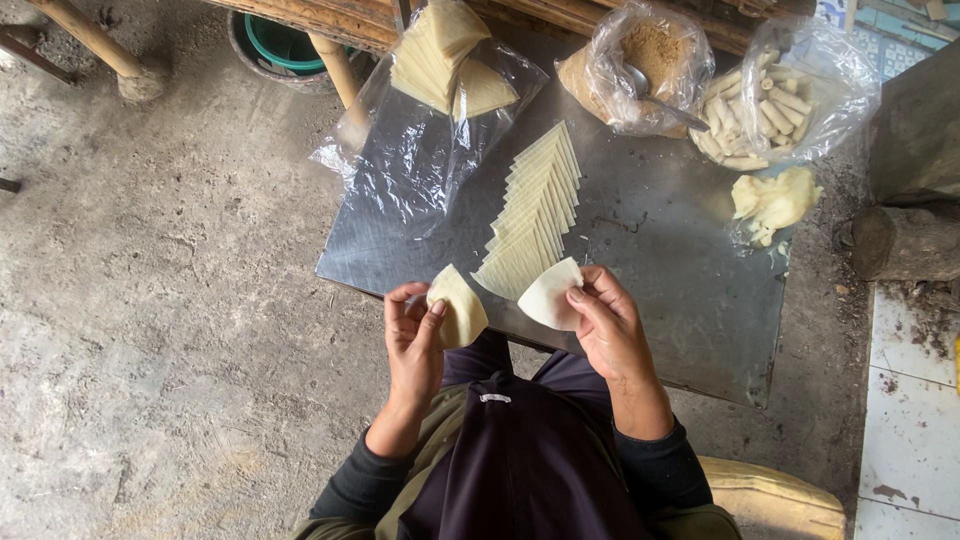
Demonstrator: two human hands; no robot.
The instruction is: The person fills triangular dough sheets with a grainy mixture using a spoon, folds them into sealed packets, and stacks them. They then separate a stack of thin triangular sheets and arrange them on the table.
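Wrappers fill both your hands at the near edge of the metal table (660,250): your left hand (413,340) pinches a yellowish triangular wrapper (458,305) between thumb and fingers, and your right hand (606,325) pinches a paler wrapper (548,293). Just beyond them lies a fanned row of wrappers (535,215). Farther back sit a bag of brown filling (650,55) and a bag of rolled pieces (765,110).

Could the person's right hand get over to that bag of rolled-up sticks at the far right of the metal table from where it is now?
Probably yes. The right hand is pinching a pale wrapper, but bare metal table lies between it and the open-topped bag of rolls, with nothing standing in the way. It would likely need to put the wrapper down first.
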